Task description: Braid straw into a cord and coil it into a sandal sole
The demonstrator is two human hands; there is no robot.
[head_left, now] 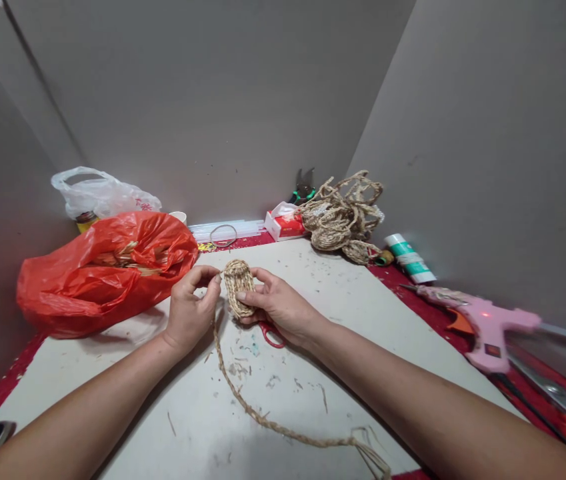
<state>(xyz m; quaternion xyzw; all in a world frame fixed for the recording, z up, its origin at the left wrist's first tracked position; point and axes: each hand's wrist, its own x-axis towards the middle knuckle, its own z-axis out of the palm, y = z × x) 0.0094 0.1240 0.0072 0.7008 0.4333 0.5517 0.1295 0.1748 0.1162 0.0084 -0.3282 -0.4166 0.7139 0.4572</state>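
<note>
My right hand (277,305) holds a small oval coil of braided straw rope (239,285) upright between thumb and fingers. My left hand (191,308) pinches the rope at the coil's left edge. The loose braid (257,413) trails from the coil down across the white board toward me and ends in frayed strands at the lower right. Red scissor handles (271,335) peek out from under my right hand.
A red plastic bag (105,273) with straw lies at the left, a white bag (105,193) behind it. A pile of woven straw pieces (343,220), a red-white box (285,223) and a green-white tube (409,259) sit at the back. A pink glue gun (487,330) rests right.
</note>
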